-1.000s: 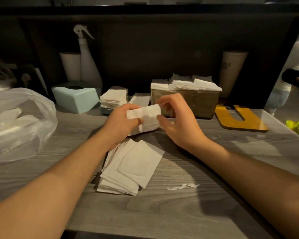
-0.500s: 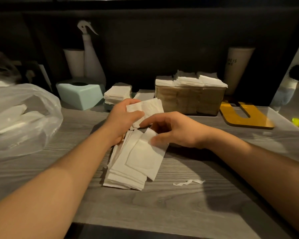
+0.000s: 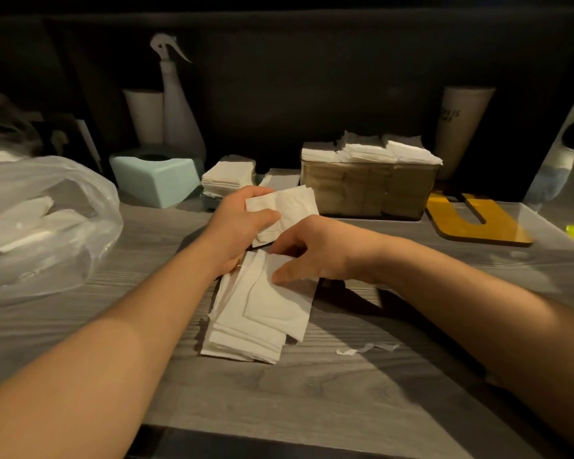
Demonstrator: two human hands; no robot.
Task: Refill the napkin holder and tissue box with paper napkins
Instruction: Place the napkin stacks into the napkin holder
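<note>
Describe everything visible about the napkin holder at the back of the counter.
The napkin holder is a long rectangular box with see-through, brown-tinted walls, seemingly plastic, standing upright at the back of the grey wood-grain counter. White napkin stacks fill it in side-by-side columns and rise unevenly above its rim. A tall cup stands behind its right end, and a yellow cut-out board lies beside its right front corner. Neither hand touches it.

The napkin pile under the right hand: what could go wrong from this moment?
1. The napkin pile is already fanned and uneven; lifting the top sheet with the right hand may drag others askew.
2. The left hand pinches a small bunch of napkins by one edge only; some could slip.
</note>
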